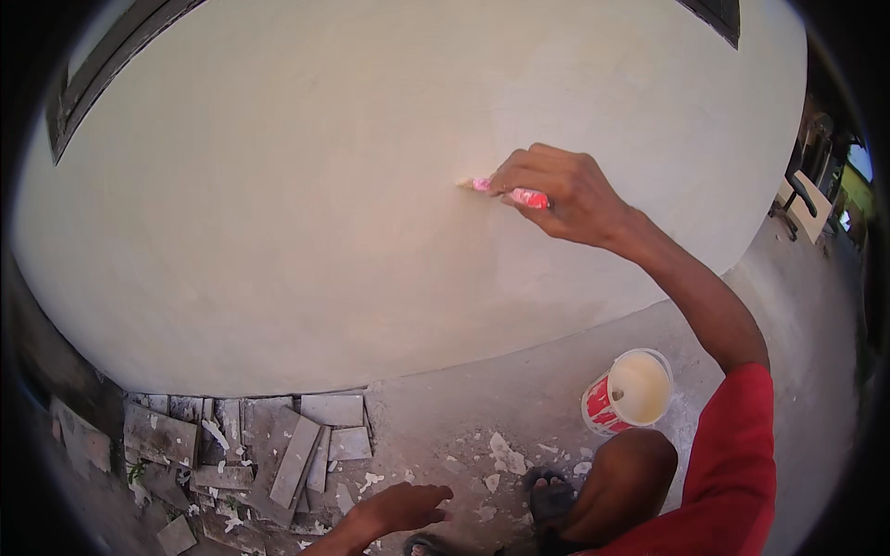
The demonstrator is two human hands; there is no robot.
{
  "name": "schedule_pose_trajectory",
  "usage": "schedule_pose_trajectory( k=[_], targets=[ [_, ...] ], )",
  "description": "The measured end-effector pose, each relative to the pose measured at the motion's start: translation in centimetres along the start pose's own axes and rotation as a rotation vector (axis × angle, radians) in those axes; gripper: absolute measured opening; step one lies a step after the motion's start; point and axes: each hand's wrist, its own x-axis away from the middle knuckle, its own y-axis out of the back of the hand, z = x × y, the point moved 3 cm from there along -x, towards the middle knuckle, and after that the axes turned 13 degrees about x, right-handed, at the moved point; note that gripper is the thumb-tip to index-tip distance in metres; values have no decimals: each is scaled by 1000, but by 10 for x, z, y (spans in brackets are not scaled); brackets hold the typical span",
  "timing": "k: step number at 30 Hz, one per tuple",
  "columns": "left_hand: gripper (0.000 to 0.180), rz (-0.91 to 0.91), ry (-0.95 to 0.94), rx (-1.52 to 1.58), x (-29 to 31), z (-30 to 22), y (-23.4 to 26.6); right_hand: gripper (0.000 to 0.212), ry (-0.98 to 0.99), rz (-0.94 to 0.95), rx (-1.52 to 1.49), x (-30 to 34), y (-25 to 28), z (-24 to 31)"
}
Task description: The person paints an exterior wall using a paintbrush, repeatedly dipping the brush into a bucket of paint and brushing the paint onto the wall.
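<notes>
My right hand (pixel 577 193) is closed around a paintbrush (pixel 530 198) with a red and pink handle. The brush's pale bristles point left and meet the cream-coloured wall (pixel 306 204), or come very close to it. Around the brush the wall's tone shifts from darker cream on the left to paler on the right. Low in the picture, my left hand (pixel 408 508) is held over the ground with its fingers loosely stretched and nothing in them. A red and white bucket (pixel 598 406) stands by my knee, with cream paint (pixel 642 387) inside.
Broken tiles and boards (pixel 297 459) lie piled at the wall's foot on the left. Pale flakes (pixel 505 454) are scattered over the concrete floor (pixel 445 403). Dark frames edge the wall at the upper left (pixel 102 65) and upper right (pixel 718 18). A chair-like object (pixel 802 195) stands far right.
</notes>
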Motion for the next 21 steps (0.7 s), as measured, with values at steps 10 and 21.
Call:
schedule_pose_trajectory(
  k=[10, 21],
  targets=[
    [53, 5, -13, -3, -4, -5, 1, 7, 158, -547, 492, -121, 87, -42],
    [54, 38, -3, 26, -2, 2, -1, 8, -117, -118, -30, -89, 55, -29]
  ],
)
